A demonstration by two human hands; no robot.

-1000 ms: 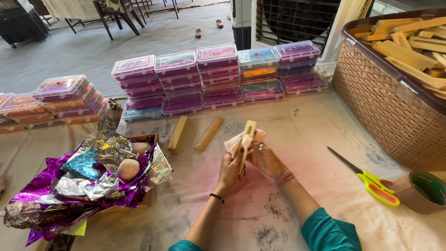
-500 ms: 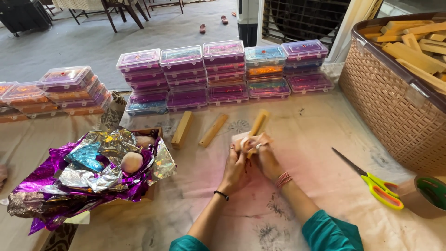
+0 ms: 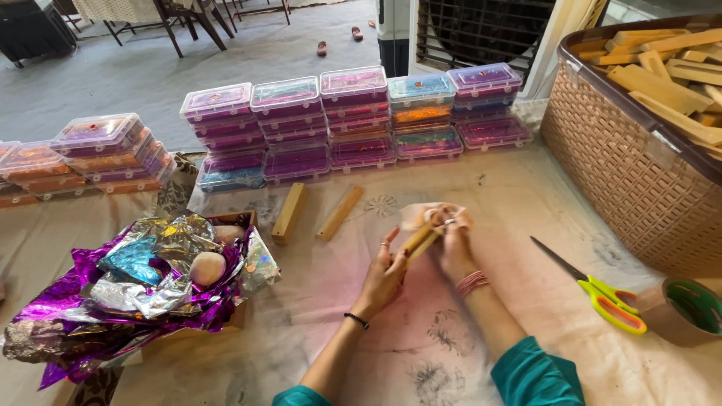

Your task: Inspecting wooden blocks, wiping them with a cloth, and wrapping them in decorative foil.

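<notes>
My left hand [image 3: 387, 272] and my right hand [image 3: 450, 239] meet over the middle of the cloth-covered table [image 3: 421, 346]. Between them they hold a small wooden stick [image 3: 418, 241], tilted up to the right. My right hand also grips a piece of pale pink wrapping [image 3: 421, 214] bunched around the stick's upper end. Two more wooden sticks [image 3: 289, 213] [image 3: 339, 213] lie flat on the cloth just beyond my left hand.
Stacks of clear plastic boxes [image 3: 353, 116] line the far edge. A box stuffed with purple and silver foil [image 3: 143, 282] sits at left. At right stand a woven basket of wooden pieces [image 3: 639, 173], yellow-handled scissors [image 3: 602, 293] and a tape roll [image 3: 688, 308].
The stick stood nearly upright between my hands a second ago; now it lies lower, tilted, with the pink wrapping pulled round its end. My hands have shifted slightly right.
</notes>
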